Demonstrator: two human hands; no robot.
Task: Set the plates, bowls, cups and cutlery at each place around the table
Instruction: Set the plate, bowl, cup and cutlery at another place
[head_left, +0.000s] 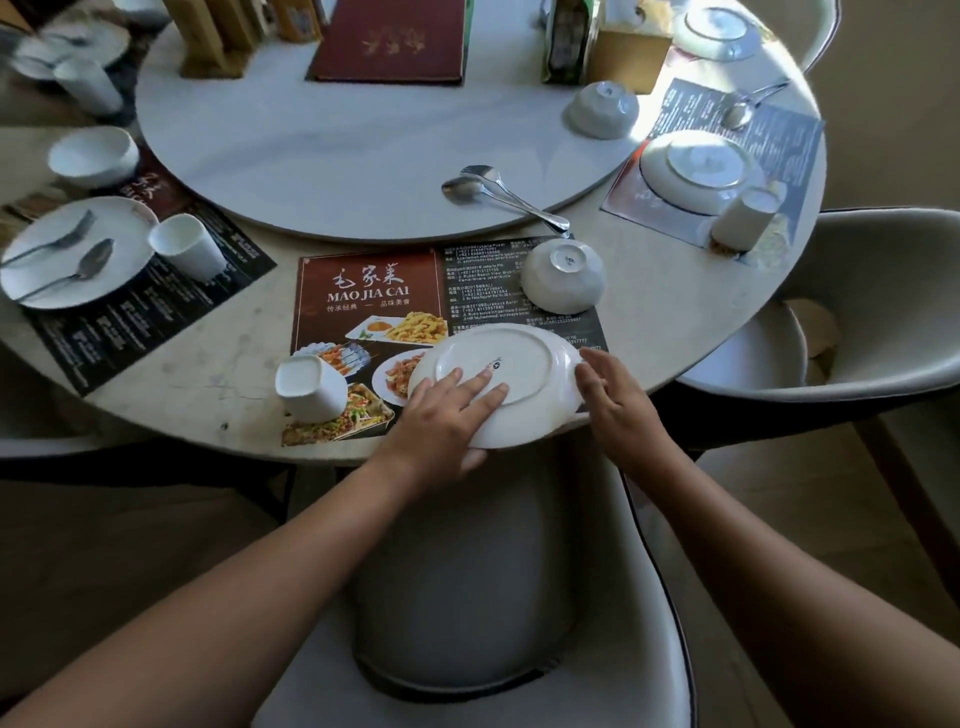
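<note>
At the near worktop (208, 364) edge my left hand (441, 415) pinches the upturned plate (509, 364), right hand (618, 405) flat at its rim (bowl (562, 275), cup (310, 387), cutlery (498, 195) unset).

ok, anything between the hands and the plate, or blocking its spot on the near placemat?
Nothing visible: the left hand and right hand are on the upside-down plate, over the placemat. The cup left and upturned bowl behind sit clear of it.
</note>
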